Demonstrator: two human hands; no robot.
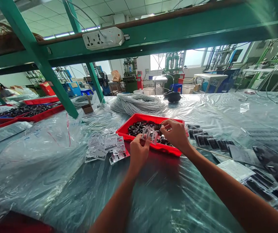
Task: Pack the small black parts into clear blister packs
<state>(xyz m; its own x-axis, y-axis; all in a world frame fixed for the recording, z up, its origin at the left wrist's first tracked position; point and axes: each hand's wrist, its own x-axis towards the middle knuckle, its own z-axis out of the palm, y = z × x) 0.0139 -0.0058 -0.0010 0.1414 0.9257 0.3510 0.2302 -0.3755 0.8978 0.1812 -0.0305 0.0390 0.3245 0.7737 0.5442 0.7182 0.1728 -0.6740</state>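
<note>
My left hand [140, 149] grips a clear plastic blister pack [149, 134] between thumb and fingers, tilted over the front of a red tray [160, 149]. Just to its right, my right hand [174, 133] pinches a small black part [160, 126], whose exact kind I cannot make out. Many small black parts [141, 127] fill the red tray under both hands. Left of the tray lies a loose pile of clear plastic packs [105, 144]. To the right, a row of packs with black pieces inside [208, 140] runs along the table.
A coil of grey cable [137, 104] lies behind the tray. More filled packs [260, 183] spread at the right. A green frame post [53, 87] and beam with a power strip [103, 38] cross in front. Red trays of black parts [29, 111] and a person [0, 89] are at left.
</note>
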